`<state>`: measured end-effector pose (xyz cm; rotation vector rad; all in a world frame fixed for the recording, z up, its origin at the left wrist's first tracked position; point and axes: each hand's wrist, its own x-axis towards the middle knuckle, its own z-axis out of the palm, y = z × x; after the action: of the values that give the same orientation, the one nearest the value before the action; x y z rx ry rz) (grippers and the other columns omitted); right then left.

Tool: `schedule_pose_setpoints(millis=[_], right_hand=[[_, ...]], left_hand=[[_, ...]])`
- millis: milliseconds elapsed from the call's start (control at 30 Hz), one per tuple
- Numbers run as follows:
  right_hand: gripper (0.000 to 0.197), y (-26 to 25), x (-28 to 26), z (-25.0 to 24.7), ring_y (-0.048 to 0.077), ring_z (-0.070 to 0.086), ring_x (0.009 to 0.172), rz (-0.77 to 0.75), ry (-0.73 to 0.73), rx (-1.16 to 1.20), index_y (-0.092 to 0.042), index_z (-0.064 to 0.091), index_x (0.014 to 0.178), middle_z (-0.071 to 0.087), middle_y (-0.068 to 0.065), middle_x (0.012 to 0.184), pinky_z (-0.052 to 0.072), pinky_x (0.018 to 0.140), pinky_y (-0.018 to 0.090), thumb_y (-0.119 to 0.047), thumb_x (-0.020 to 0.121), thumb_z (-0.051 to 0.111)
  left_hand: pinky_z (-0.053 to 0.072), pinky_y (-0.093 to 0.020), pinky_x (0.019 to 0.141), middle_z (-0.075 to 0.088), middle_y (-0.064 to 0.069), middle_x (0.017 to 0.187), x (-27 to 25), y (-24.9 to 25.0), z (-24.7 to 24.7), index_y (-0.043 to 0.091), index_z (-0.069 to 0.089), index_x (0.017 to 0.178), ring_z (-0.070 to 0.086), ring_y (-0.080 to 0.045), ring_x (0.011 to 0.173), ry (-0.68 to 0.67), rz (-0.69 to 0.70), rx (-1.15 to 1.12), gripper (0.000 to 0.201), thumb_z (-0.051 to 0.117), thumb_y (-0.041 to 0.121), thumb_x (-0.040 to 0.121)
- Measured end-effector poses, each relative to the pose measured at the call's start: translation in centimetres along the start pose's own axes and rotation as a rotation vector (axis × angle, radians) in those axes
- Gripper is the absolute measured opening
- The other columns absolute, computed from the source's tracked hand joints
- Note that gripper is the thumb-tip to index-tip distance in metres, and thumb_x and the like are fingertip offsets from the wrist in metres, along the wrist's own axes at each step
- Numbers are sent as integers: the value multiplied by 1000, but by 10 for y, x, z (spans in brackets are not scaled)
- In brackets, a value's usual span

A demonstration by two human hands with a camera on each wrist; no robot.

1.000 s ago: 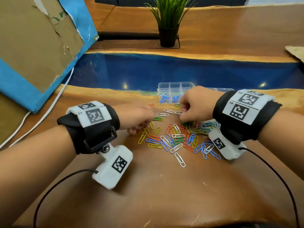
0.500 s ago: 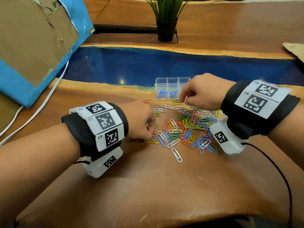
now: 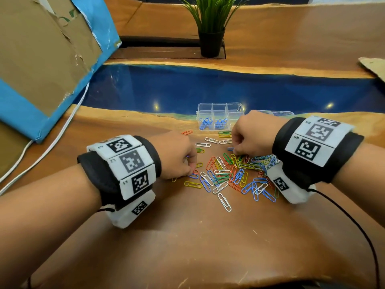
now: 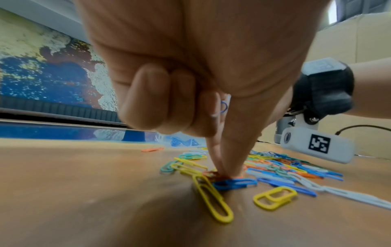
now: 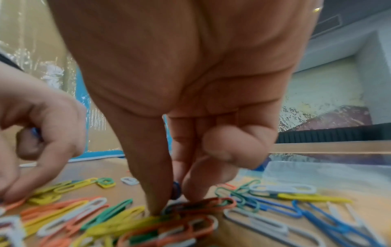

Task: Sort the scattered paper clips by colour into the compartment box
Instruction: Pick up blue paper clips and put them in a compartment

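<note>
Paper clips: a loose pile of paper clips [image 3: 229, 174] in blue, green, yellow, orange and white is lying on the wooden table [image 3: 198, 247] straight in front of me, between my two hands, with a few strays sitting toward the box.
Compartment box: a clear plastic compartment box [image 3: 220, 116] is standing just beyond the pile, near the blue resin strip [image 3: 208, 88] running across the table; blue clips [image 3: 213, 123] are lying in two of its near compartments, and I cannot tell what its other sections are holding.
My left hand: my left hand [image 3: 177, 156] is reaching down at the left edge of the pile, thumb and forefinger pressed together at their tips on a blue clip [image 4: 234, 183] lying flat on the wood; my other fingers [image 4: 152, 97] are curling into the palm, and a bit of blue wire [image 4: 224, 107] is peeking out from that curl.
My right hand: my right hand [image 3: 253, 134] is working at the far right side of the pile, thumb and forefinger tips closing on a dark blue clip [image 5: 176, 190] among the tangle, the remaining fingers folding under.
Yellow clip: a long yellow clip [image 4: 212, 198] is lying just beside my left fingertips, nearer my wrist.
Wrists: I am wearing black bands with printed square markers and a small white camera on each wrist [image 3: 133, 167].
Surroundings: a potted grass-like plant [image 3: 210, 24] is standing well beyond the box, and a cardboard panel edged in blue [image 3: 48, 49] is leaning at the far left, with a white cable [image 3: 62, 130] trailing beside it.
</note>
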<state>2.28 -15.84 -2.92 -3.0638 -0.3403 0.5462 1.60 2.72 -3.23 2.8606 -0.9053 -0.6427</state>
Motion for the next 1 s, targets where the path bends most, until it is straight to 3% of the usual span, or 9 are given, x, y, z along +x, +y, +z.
schedule_pose_setpoints(millis=[133,233,333,433,567,700,800,900,1000], right_hand=[[4,5,-4,-7,12,59,72,-39,89,170,-21,69,82,60,-9,66,43,64,22,-25,81,69],[15,-6,-13,-5,3,57,52,-141,0,512,-25,65,95,62,-5,65,47,59,13,-13,87,62],[23,-23,-22,3,17,57,57,-145,-189,727,-20,64,92,56,1,64,53,66,32,-2,90,50],[22,-31,-23,7,11,49,57,-155,-107,451,-21,60,80,52,-5,61,41,58,24,-6,87,45],[16,-38,-27,7,23,47,78,-180,-76,197,-18,55,84,50,-3,71,33,64,28,-17,91,40],[14,-45,-32,13,23,47,80,-191,-71,117,-24,46,76,48,-2,73,34,65,28,-30,88,45],[13,-42,-30,15,22,48,79,-186,-53,39,-24,45,74,47,-3,72,35,66,28,-27,86,50],[12,-37,-27,10,22,51,78,-169,-47,45,-23,50,72,46,-6,65,38,65,28,-18,83,52],[9,-40,-29,9,20,48,77,-190,-7,63,-24,63,85,42,-9,62,35,67,25,-25,85,54]], left_hand=[[37,-20,65,42,12,54,-3,-2,0,26,69,88,40,-3,54,5,19,29,9,64,32,83],[43,-25,69,39,13,58,-5,2,1,27,70,90,42,-10,64,1,41,108,15,64,37,82],[39,-24,66,38,11,60,-5,6,2,28,64,81,43,-16,72,19,38,208,11,59,37,82],[36,-24,62,39,7,60,-5,5,5,24,44,61,45,-20,69,36,26,204,22,56,29,78],[27,-29,53,37,2,56,-5,3,3,19,32,58,33,-18,57,78,25,-75,29,54,26,75],[26,-31,55,34,1,55,-6,7,0,17,30,57,29,-14,54,78,-18,-258,24,40,35,68],[27,-28,54,35,2,58,-3,10,5,18,32,61,31,-12,54,79,-17,-298,29,45,20,87],[26,-20,51,37,3,60,-2,11,7,19,33,65,32,-8,54,80,-5,-317,29,41,13,92],[27,-17,49,35,4,60,-1,10,9,21,32,64,30,-7,53,70,-4,-353,31,40,8,91]])
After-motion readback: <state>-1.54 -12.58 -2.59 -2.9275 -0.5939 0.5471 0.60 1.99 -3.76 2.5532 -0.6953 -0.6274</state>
